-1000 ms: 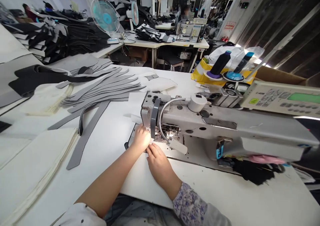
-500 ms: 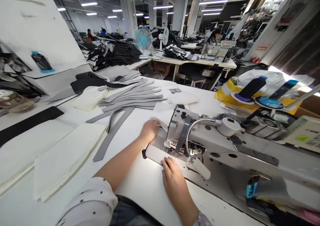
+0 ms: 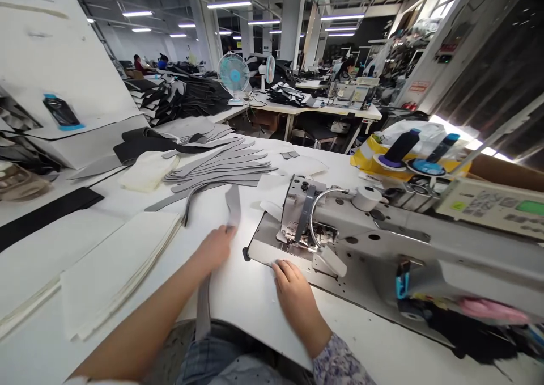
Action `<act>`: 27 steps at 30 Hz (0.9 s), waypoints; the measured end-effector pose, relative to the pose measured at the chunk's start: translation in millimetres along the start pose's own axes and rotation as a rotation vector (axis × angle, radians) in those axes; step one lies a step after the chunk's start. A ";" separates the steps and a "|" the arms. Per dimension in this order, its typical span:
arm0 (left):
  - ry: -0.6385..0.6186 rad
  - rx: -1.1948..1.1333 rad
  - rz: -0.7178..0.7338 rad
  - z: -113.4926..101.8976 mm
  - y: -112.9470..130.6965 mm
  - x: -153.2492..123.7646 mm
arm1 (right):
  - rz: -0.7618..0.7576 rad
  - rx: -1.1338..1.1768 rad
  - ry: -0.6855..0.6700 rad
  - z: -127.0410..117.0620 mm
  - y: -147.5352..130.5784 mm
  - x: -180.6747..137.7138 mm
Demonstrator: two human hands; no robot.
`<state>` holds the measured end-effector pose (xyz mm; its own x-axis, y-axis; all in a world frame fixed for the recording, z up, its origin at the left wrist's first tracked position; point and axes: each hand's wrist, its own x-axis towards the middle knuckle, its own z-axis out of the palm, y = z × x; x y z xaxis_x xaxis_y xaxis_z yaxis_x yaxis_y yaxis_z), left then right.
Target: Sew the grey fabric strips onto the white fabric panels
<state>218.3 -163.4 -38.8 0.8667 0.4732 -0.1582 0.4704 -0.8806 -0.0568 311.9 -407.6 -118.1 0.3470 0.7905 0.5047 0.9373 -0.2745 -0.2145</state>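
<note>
The left hand (image 3: 215, 250) pinches a long, thin grey cloth strip (image 3: 233, 203), left of the frame's middle, that looks light and floppy, best held near its middle, while the right hand (image 3: 295, 287) touches the big grey metal sewing machine (image 3: 361, 223), its grip one I can't make out.

Bare tabletop (image 3: 244, 294) lets you pass between your left hand (image 3: 216, 249) and right hand (image 3: 297, 294). The sewing machine (image 3: 365, 229) blocks you ahead of the right; fanned gray strips (image 3: 225, 161) obstruct you beyond the left.
</note>
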 end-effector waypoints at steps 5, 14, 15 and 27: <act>-0.099 -0.274 0.458 7.8 70.4 -88.0 | -0.068 0.056 -0.128 -8.5 -11.7 2.2; 0.426 -0.194 0.453 28.2 99.6 -19.4 | -0.006 0.154 -0.186 -38.3 -27.4 -46.9; 0.466 -0.184 0.461 33.5 103.8 -12.5 | 0.016 0.159 -0.195 -42.3 -29.6 -52.7; 0.486 -0.214 0.399 41.5 115.0 27.6 | 0.066 0.144 -0.132 -26.7 -18.2 -28.5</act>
<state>289.4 -252.7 -90.6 0.9339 0.1132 0.3393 0.0768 -0.9899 0.1189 285.8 -439.8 -106.3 0.3919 0.8408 0.3736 0.8952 -0.2547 -0.3658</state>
